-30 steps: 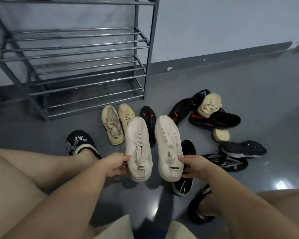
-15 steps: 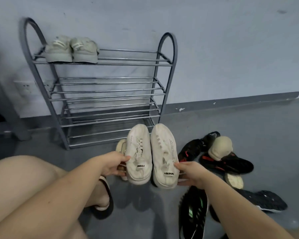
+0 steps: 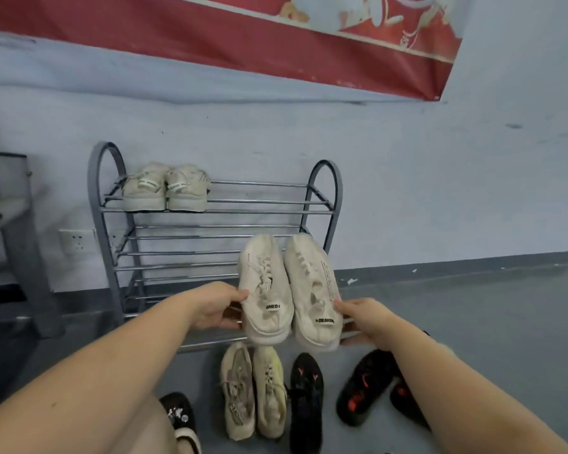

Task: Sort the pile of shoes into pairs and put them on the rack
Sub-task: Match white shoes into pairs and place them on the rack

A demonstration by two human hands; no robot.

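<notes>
My left hand (image 3: 215,309) grips the heel of a white sneaker (image 3: 264,286), and my right hand (image 3: 363,317) grips the heel of its matching white sneaker (image 3: 313,290). Both are held side by side, toes pointing away, in front of the right half of the grey metal shoe rack (image 3: 210,211). A pale pair of sneakers (image 3: 164,188) stands on the left of the rack's top shelf. On the floor below lie a beige pair (image 3: 251,388), a black shoe (image 3: 305,398) and a black shoe with red marks (image 3: 363,391).
The rack stands against a pale wall with a red banner (image 3: 243,37) above. A grey piece of furniture (image 3: 17,231) stands left of the rack, with a wall socket (image 3: 76,242) beside it. My slippered foot (image 3: 181,424) rests at the bottom.
Both hands have lifted the white sneakers up and forward toward the rack. The camera has tilted up, so the rack and wall fill the view and much of the floor pile has dropped out.
</notes>
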